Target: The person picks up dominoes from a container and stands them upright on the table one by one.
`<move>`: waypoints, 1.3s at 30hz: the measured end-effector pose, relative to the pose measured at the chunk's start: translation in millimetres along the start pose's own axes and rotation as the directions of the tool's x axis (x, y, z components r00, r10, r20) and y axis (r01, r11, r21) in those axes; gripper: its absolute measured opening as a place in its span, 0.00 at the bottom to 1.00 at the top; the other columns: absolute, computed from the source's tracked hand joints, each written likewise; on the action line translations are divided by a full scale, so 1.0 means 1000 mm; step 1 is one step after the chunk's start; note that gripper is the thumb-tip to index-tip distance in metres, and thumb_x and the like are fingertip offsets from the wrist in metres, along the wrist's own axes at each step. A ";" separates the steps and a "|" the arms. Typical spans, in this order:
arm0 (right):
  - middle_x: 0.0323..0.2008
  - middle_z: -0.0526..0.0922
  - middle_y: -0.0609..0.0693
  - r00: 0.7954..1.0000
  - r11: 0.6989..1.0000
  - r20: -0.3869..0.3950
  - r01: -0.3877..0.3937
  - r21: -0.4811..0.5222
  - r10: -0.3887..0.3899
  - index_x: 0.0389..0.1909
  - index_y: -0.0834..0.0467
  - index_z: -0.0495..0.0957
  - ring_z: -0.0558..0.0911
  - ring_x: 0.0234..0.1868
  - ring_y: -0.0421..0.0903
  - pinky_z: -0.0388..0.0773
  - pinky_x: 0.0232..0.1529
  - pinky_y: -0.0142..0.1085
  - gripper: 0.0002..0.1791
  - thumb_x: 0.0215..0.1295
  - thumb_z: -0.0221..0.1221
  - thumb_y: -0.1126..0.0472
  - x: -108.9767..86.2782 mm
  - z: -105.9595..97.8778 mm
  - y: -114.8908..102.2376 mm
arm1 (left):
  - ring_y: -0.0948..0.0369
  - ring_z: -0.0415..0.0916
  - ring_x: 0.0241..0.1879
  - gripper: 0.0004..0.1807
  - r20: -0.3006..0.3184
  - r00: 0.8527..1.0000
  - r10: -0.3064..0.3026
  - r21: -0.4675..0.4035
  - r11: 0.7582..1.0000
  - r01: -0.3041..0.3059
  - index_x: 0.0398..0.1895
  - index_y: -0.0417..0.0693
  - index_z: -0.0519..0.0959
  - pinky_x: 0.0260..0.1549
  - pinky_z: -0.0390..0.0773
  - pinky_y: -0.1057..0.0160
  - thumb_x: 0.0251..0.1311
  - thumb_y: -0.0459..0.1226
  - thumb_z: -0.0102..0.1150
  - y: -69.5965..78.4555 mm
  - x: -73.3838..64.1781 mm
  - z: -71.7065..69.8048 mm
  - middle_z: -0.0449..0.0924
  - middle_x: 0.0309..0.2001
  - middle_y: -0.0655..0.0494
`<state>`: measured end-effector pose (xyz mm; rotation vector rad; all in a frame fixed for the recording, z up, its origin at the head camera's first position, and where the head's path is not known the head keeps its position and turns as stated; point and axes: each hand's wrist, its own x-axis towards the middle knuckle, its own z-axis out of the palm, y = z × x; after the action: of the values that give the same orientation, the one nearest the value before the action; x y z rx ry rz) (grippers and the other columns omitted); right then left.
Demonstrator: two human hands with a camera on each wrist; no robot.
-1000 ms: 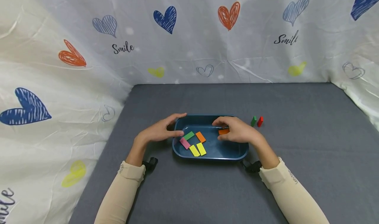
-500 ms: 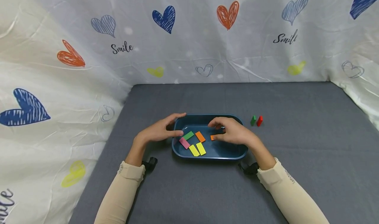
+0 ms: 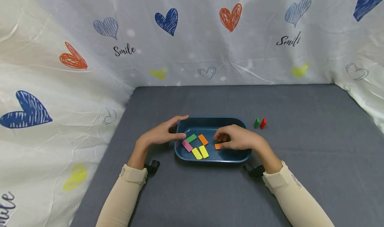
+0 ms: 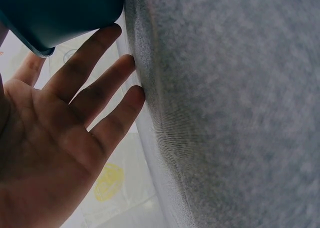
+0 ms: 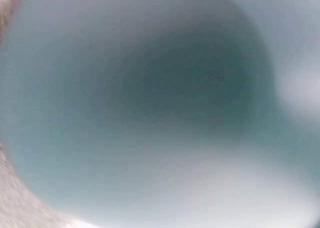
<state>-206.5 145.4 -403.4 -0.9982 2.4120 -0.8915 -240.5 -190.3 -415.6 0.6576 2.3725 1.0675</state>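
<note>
A dark blue rectangular tray (image 3: 210, 157) stands on the grey table. My left hand (image 3: 163, 132) touches the tray's left end, thumb over the rim, index finger along the back corner; in the left wrist view its fingers (image 4: 92, 95) are extended beside the tray wall. My right hand (image 3: 238, 137) reaches into the tray and pinches an orange block (image 3: 217, 147) low over the floor; part of it is hidden by the fingers. To its left lie another orange block (image 3: 203, 139), a green block (image 3: 191, 138), a pink block (image 3: 187, 146) and two yellow blocks (image 3: 196, 153).
Behind the tray's right end, a green block (image 3: 257, 123) and a red block (image 3: 263, 123) stand upright on the grey tabletop (image 3: 315, 127). A white curtain (image 3: 192, 37) with printed hearts hangs at the back and left. The right wrist view is a teal blur.
My right hand has moved left and down inside the tray, carrying the orange block toward its floor. My left hand stays at the tray's left end.
</note>
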 end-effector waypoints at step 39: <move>0.47 0.86 0.50 0.975 0.992 0.223 -0.035 0.125 0.006 0.51 0.59 0.82 0.84 0.45 0.38 0.81 0.48 0.32 0.11 0.69 0.63 0.65 -0.004 0.005 -0.006 | 0.42 0.66 0.72 0.44 0.002 1.000 -0.015 0.011 1.000 0.015 0.79 0.71 0.55 0.66 0.70 0.37 0.64 0.53 0.67 0.002 -0.001 0.000 0.57 0.78 0.51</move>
<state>-198.1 143.3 -402.1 -0.9677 2.1471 -0.8659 -239.4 -189.8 -414.1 0.6436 2.3797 1.0471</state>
